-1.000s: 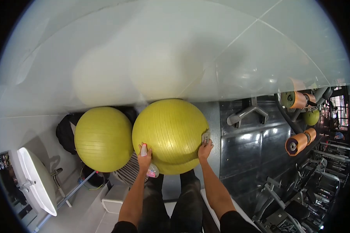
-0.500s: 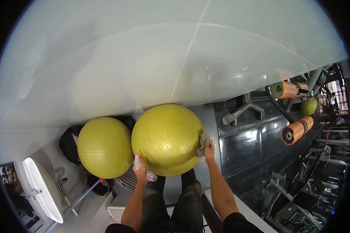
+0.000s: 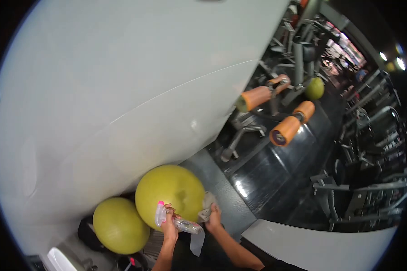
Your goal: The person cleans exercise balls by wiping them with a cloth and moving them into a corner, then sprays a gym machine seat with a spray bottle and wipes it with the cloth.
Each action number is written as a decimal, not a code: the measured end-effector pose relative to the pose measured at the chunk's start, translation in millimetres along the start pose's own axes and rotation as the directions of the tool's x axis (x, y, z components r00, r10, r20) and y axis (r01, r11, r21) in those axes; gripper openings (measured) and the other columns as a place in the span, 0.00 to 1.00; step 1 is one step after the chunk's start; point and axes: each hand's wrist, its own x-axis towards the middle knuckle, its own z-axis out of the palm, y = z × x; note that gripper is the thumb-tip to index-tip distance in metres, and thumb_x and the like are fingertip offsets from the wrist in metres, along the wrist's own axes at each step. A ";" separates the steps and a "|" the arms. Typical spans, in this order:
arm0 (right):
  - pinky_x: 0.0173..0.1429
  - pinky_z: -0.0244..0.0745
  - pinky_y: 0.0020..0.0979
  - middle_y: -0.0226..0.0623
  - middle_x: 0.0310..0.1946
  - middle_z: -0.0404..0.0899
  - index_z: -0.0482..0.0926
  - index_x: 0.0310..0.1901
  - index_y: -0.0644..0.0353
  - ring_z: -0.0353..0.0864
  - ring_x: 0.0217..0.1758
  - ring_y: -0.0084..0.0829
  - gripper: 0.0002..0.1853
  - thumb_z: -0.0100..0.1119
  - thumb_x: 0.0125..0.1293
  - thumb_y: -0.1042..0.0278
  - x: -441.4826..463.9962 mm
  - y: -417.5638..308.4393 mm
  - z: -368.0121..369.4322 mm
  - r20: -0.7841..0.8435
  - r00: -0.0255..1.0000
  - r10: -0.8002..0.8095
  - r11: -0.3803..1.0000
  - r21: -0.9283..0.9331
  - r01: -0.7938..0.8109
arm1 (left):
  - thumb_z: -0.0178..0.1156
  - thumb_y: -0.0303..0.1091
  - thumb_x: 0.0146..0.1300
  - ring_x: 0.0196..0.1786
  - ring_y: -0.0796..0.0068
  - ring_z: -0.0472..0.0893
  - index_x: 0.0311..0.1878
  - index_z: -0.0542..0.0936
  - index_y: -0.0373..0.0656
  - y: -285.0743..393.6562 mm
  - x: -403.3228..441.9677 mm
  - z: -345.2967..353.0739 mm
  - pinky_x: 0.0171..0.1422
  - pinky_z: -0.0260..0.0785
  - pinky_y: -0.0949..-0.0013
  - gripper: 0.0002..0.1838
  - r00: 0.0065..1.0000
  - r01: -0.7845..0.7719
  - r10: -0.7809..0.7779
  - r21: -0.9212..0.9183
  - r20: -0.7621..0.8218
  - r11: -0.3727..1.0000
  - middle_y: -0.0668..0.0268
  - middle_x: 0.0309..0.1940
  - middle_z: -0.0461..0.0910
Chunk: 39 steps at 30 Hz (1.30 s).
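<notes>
My left hand [image 3: 169, 224] is wrapped around a spray bottle [image 3: 188, 226] with a white head, a pink nozzle tip and a clear body. The bottle lies tilted in front of a large yellow-green exercise ball [image 3: 165, 189]. A whitish strip hangs below the bottle; I cannot tell what it is. At the ball's right side, my right hand [image 3: 214, 218] grips a crumpled grey cloth [image 3: 207, 205]. Whether the cloth touches the ball is unclear. A second yellow-green exercise ball [image 3: 120, 226] rests to the left, beside the first.
A pale, glossy wall [image 3: 122, 81] rises behind the balls. A white sink [image 3: 61, 259] is at the lower left. To the right are a machine with orange foam rollers [image 3: 287, 130], gym equipment [image 3: 348, 194] and another green ball [image 3: 314, 89]. A white ledge [image 3: 316, 244] runs along the lower right.
The view has swung up and to the right, so balls and hands sit lower in it. The bottle has turned more sideways, and my hands are closer together. Both hands keep their holds.
</notes>
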 end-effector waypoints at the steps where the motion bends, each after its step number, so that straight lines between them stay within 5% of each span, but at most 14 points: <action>1: 0.65 0.68 0.44 0.42 0.61 0.70 0.65 0.63 0.63 0.71 0.62 0.42 0.29 0.45 0.72 0.45 -23.3 -18.6 18.9 0.076 0.992 0.096 0.980 0.168 -0.108 | 0.54 0.28 0.66 0.28 0.77 0.74 0.51 0.71 0.39 -1.3 -5.4 22.3 0.35 0.70 0.72 0.12 0.998 -0.022 0.023 -0.018 0.066 1.000 0.64 0.37 0.72; 3: 0.64 0.70 0.49 0.44 0.59 0.71 0.65 0.63 0.61 0.74 0.59 0.45 0.32 0.43 0.70 0.40 -40.0 -47.2 25.9 0.150 0.947 0.283 0.898 0.305 -0.316 | 0.53 0.27 0.67 0.28 0.77 0.74 0.51 0.70 0.38 -2.8 -24.4 67.0 0.35 0.70 0.72 0.11 0.984 -0.045 0.038 0.040 0.173 0.998 0.64 0.37 0.73; 6: 0.64 0.69 0.49 0.46 0.56 0.73 0.66 0.62 0.61 0.76 0.57 0.47 0.34 0.43 0.69 0.37 -33.8 -87.7 1.8 0.177 0.921 0.348 0.863 0.322 -0.388 | 0.52 0.25 0.68 0.28 0.77 0.76 0.49 0.69 0.37 -15.3 -47.6 127.4 0.35 0.72 0.71 0.09 0.939 -0.144 0.097 0.121 0.330 0.982 0.62 0.39 0.74; 10: 0.59 0.73 0.43 0.44 0.48 0.78 0.71 0.57 0.61 0.79 0.50 0.40 0.32 0.37 0.71 0.38 -9.6 -147.7 -54.5 0.264 0.932 0.250 0.846 0.408 -0.342 | 0.50 0.23 0.68 0.32 0.76 0.79 0.51 0.68 0.36 -41.3 -75.9 202.3 0.39 0.75 0.70 0.10 0.907 -0.146 0.062 0.173 0.416 0.974 0.60 0.42 0.76; 16: 0.57 0.74 0.41 0.40 0.42 0.79 0.73 0.53 0.60 0.79 0.45 0.38 0.31 0.37 0.71 0.37 -17.9 -262.0 -93.6 -0.072 0.994 0.080 0.948 0.313 -0.054 | 0.49 0.23 0.69 0.33 0.73 0.78 0.52 0.68 0.39 -84.1 -94.5 297.5 0.40 0.74 0.69 0.09 0.751 -0.102 -0.007 0.126 0.661 0.987 0.56 0.42 0.76; 21: 0.57 0.72 0.44 0.37 0.41 0.76 0.71 0.55 0.56 0.76 0.45 0.35 0.27 0.42 0.71 0.39 -13.4 -335.1 -144.4 -0.124 0.990 -0.067 0.822 0.556 0.125 | 0.51 0.24 0.68 0.28 0.76 0.76 0.50 0.70 0.37 -110.4 -78.1 347.3 0.37 0.70 0.71 0.09 0.705 -0.095 -0.057 0.174 0.707 0.980 0.65 0.24 0.75; 25: 0.57 0.71 0.45 0.36 0.39 0.76 0.75 0.51 0.54 0.76 0.45 0.37 0.27 0.40 0.71 0.39 -25.9 -409.8 -168.6 -0.288 0.945 -0.157 0.781 0.549 0.297 | 0.52 0.22 0.66 0.28 0.77 0.76 0.52 0.70 0.36 -112.5 -62.4 379.0 0.36 0.70 0.71 0.12 0.643 -0.069 -0.084 0.166 0.762 0.984 0.66 0.25 0.74; 29: 0.55 0.72 0.42 0.35 0.38 0.77 0.75 0.52 0.53 0.76 0.43 0.35 0.26 0.43 0.70 0.38 -28.0 -479.9 -204.9 -0.353 0.905 -0.239 0.729 0.551 0.407 | 0.54 0.25 0.66 0.24 0.80 0.75 0.48 0.72 0.37 -112.5 -51.5 437.1 0.30 0.68 0.75 0.09 0.686 -0.191 -0.054 0.251 0.726 0.949 0.69 0.22 0.73; 34: 0.54 0.72 0.44 0.34 0.38 0.77 0.76 0.51 0.53 0.77 0.42 0.34 0.25 0.47 0.68 0.40 4.9 -571.9 -269.3 -0.413 0.808 -0.421 0.644 0.491 0.586 | 0.56 0.28 0.67 0.18 0.82 0.72 0.41 0.76 0.39 -142.2 -26.3 536.5 0.23 0.64 0.75 0.04 0.735 -0.112 -0.121 0.296 0.668 0.949 0.70 0.17 0.71; 38: 0.54 0.71 0.42 0.33 0.39 0.75 0.74 0.52 0.51 0.76 0.41 0.32 0.17 0.52 0.69 0.49 19.0 -642.4 -294.1 -0.442 0.807 -0.392 0.663 0.474 0.580 | 0.56 0.32 0.67 0.18 0.83 0.72 0.40 0.77 0.39 -166.2 -10.8 628.4 0.23 0.64 0.75 0.06 0.756 -0.134 -0.166 0.399 0.633 0.907 0.70 0.20 0.73; 39: 0.53 0.72 0.41 0.34 0.43 0.75 0.72 0.55 0.53 0.76 0.41 0.31 0.17 0.56 0.68 0.59 21.8 -658.5 -298.3 -0.421 0.798 -0.431 0.691 0.415 0.592 | 0.57 0.31 0.67 0.19 0.83 0.72 0.42 0.77 0.38 -171.1 -7.0 653.5 0.23 0.65 0.75 0.07 0.749 -0.139 -0.194 0.436 0.634 0.889 0.70 0.22 0.74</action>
